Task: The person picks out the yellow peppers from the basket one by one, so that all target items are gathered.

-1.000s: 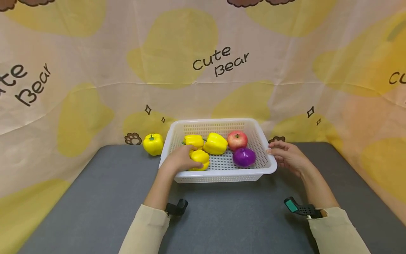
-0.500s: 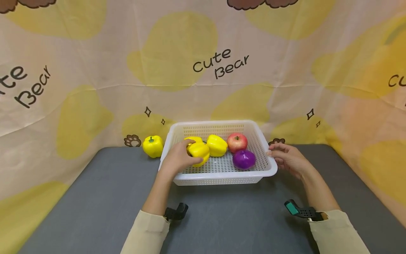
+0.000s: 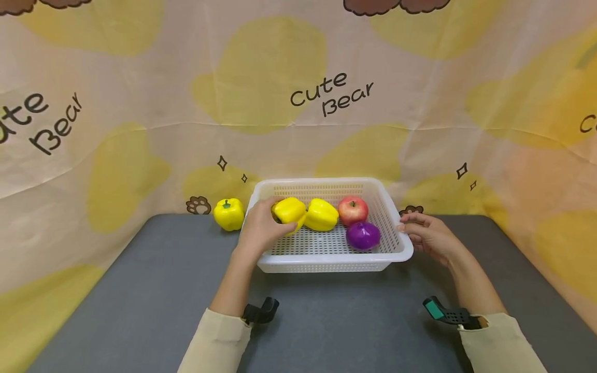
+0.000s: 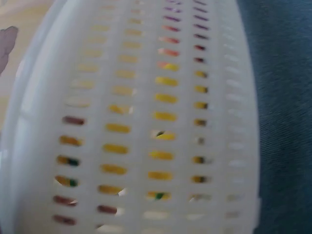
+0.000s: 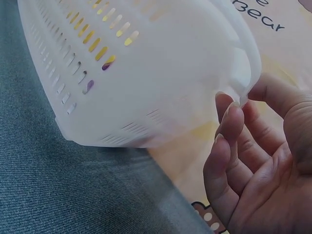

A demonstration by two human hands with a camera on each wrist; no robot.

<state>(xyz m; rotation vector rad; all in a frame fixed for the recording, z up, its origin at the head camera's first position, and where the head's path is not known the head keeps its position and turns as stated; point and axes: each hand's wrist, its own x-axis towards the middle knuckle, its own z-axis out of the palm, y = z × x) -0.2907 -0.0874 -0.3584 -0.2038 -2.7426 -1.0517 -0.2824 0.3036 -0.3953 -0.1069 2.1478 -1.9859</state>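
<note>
My left hand [image 3: 262, 228] reaches over the left side of a white slotted basket [image 3: 322, 262] and grips a yellow bell pepper [image 3: 289, 210]. A further yellow pepper seen there earlier is now hidden behind the hand and the held one. Another yellow bell pepper [image 3: 322, 215] lies beside it, then a red apple [image 3: 353, 210] and a glossy purple round vegetable [image 3: 363, 236]. My right hand [image 3: 431, 235] pinches the basket's right rim between thumb and fingers, plain in the right wrist view. The left wrist view shows only the basket's slotted wall, with yellow through the slots.
Outside the basket, a yellow bell pepper [image 3: 229, 214] stands on the grey tabletop [image 3: 154, 290], near the left wall. A patterned cloth [image 3: 261, 77] hangs close behind the basket. Black wrist straps [image 3: 261, 311] are on both forearms.
My left hand has gripped the front-left yellow pepper and moved it up and back, over where the rear-left pepper was. The right hand stays at the rim. The view has shifted slightly.
</note>
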